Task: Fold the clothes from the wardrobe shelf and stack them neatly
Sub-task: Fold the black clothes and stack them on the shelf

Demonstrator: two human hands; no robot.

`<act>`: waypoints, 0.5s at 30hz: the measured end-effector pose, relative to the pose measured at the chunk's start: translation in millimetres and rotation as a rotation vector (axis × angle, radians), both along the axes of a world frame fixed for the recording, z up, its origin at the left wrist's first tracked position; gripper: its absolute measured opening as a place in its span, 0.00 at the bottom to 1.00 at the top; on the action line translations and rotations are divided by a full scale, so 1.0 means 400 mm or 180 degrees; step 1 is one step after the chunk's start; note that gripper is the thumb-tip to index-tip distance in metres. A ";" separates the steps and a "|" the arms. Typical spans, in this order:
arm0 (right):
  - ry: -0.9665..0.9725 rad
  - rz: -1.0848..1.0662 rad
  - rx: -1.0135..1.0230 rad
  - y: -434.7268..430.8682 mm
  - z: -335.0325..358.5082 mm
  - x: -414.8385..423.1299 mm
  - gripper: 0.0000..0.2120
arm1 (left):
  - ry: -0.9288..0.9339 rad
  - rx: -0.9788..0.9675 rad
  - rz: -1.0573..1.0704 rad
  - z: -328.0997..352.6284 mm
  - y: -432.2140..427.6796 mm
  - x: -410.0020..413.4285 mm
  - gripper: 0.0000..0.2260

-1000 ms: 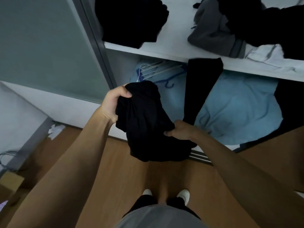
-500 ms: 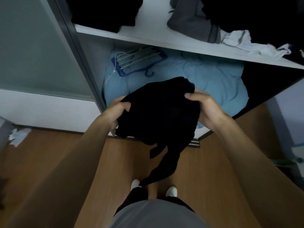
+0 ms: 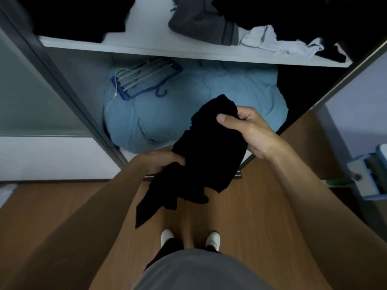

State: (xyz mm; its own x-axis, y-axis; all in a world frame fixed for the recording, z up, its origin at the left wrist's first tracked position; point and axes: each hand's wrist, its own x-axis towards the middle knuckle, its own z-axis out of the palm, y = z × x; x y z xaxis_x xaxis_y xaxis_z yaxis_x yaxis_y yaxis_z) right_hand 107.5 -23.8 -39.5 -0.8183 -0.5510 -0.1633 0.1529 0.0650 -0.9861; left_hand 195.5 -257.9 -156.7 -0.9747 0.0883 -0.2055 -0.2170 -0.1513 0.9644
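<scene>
Cloth fills the centre of the frame: a black garment [image 3: 205, 155], crumpled into a loose, uneven wad with no fold lines to be made out in the dark fabric. One narrow strip of it trails down toward the lower left. The garment hangs in the air in front of the open wardrobe, below the edge of the white shelf [image 3: 188, 50] and above the wooden floor [image 3: 251, 206].

The right hand [image 3: 249, 130] grips the garment's upper end, right of centre. Its thumb [image 3: 225, 119] presses across the front of the cloth and the fingers curl round behind it. The left hand [image 3: 165, 162] grips the lower left side of the wad, fingers closed into the fabric and partly hidden by it.

Both bare forearms rise from the bottom corners and converge on the garment. The right hand sits higher in the frame than the left, so the cloth runs on a slant between them.

On the shelf at the top lie a dark pile [image 3: 79, 17] at the upper left, a grey garment [image 3: 203, 24] at top centre and a white garment [image 3: 278, 43] to its right. Under the shelf, pale blue bedding [image 3: 188, 114] carries a blue hanger [image 3: 144, 80].
</scene>
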 end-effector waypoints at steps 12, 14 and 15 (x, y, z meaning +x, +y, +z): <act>-0.0102 -0.0834 -0.0204 0.067 -0.051 -0.018 0.06 | -0.0562 0.0558 0.0240 0.065 0.020 -0.109 0.05; -0.0014 -0.0694 -0.0123 0.069 -0.052 -0.022 0.07 | -0.0404 0.0128 0.0337 0.056 0.027 -0.122 0.17; 0.0032 -0.0648 -0.0035 0.069 -0.054 -0.023 0.08 | -0.0354 0.0035 0.0431 0.054 0.029 -0.124 0.19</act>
